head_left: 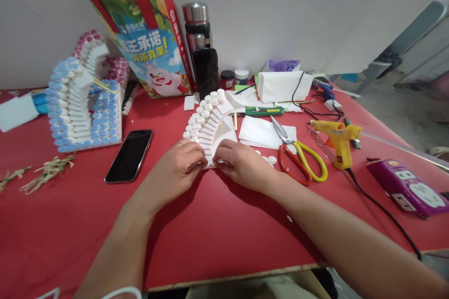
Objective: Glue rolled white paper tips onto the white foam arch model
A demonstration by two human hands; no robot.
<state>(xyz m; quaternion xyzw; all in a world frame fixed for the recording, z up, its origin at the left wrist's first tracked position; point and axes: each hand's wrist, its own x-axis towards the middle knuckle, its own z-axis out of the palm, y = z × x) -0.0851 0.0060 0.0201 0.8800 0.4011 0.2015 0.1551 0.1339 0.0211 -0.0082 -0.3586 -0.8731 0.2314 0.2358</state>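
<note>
Red worktop (196, 224), pale wall behind. White stepped model (206, 128) stands at the worktop's middle; fingers of left hand (187, 161) and right hand (233, 161) pinch its near edge. Scissors (291, 142) lie open beside the glue gun (336, 140).

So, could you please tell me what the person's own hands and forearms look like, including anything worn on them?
The left hand wears a thin ring; no ring can be made out on the right hand. Both are gloveless, and no sleeves show. A white loop crosses the left forearm low down; whether it is worn is unclear.
</note>
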